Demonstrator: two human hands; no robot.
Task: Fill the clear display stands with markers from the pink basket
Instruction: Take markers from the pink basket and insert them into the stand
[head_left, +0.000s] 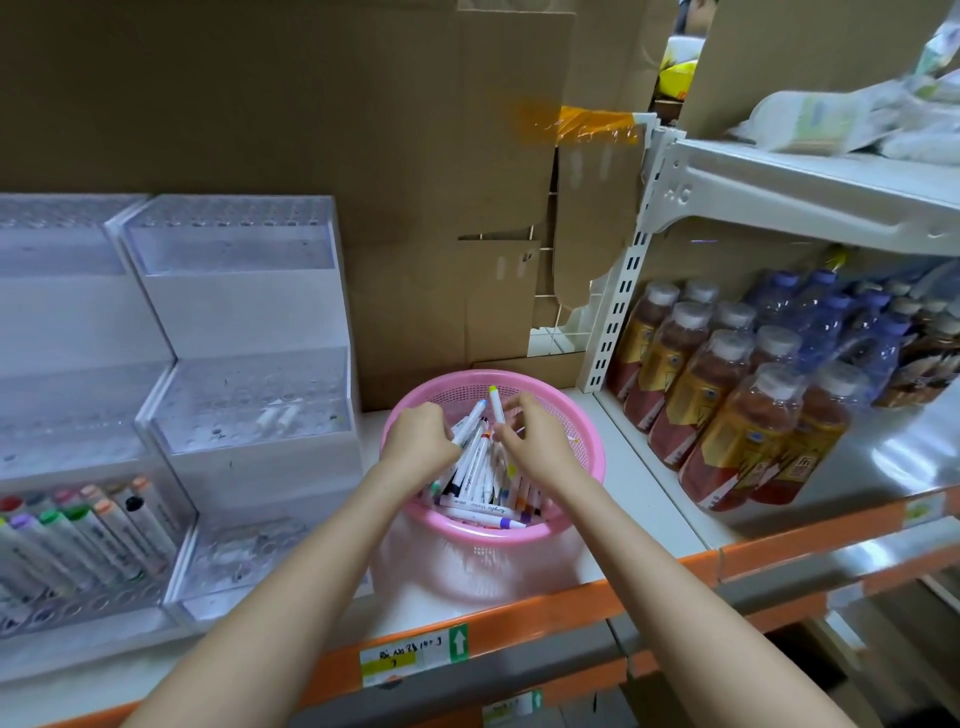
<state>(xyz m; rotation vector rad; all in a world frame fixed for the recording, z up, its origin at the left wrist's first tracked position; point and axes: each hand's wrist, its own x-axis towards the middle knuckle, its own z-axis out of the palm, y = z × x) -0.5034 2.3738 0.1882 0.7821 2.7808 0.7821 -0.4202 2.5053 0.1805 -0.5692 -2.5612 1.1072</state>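
Shelf (641, 525), white with orange front lip, carries everything. Pink basket (597, 460) near front edge; markers (483, 512) heaped inside, mostly lying near-to-far. Left hand (418, 436): grip closed round blue-tipped marker (467, 423), tip up, leaning right. Right hand (535, 441): grip pinching yellow-tipped marker (497, 410), near upright, cap up, probably to align caps for loading. 2 clear display stands (244, 312) left of basket. Bottles (727, 415) right.
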